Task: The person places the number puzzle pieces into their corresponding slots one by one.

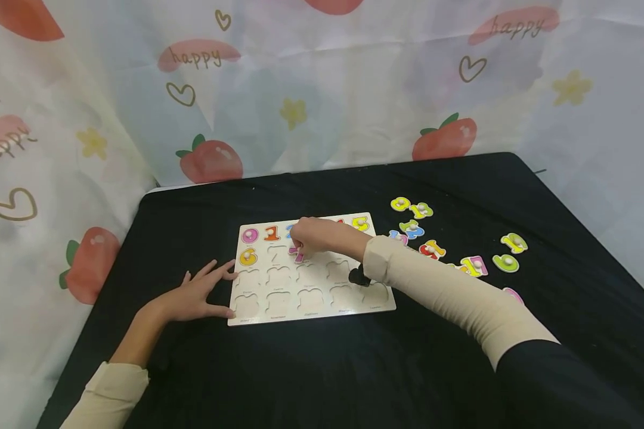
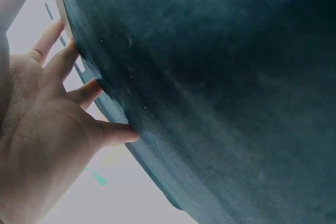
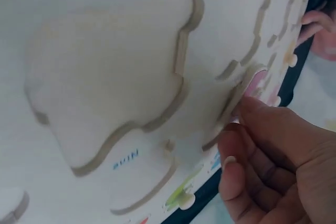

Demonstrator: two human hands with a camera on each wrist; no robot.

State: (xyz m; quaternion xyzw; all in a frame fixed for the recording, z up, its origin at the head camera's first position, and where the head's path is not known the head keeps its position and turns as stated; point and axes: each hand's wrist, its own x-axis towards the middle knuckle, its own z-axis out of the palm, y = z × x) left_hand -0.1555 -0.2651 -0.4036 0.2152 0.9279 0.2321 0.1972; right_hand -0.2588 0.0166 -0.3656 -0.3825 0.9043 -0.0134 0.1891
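Note:
A pale wooden number puzzle board (image 1: 326,301) lies on the black cloth, with rows of shaped recesses. My right hand (image 1: 315,235) is over its upper middle and pinches a pink number puzzle piece (image 1: 299,257) between thumb and fingers. In the right wrist view that pink piece (image 3: 255,83) is tilted over a recess, partly hidden by the fingertips. My left hand (image 1: 190,300) lies at the board's left edge, fingers spread and fingertips touching its side. Seated in the board are the pink 0 (image 1: 250,236), red 1 (image 1: 271,233), yellow 6 (image 1: 248,257) and yellow 5 (image 1: 361,223).
Several loose number pieces are scattered right of the board, among them a yellow-green 10 (image 1: 514,242), a green piece (image 1: 506,263) and a yellow piece (image 1: 400,204). My right sleeve (image 1: 451,292) covers part of that side. A printed curtain (image 1: 322,77) hangs behind the table.

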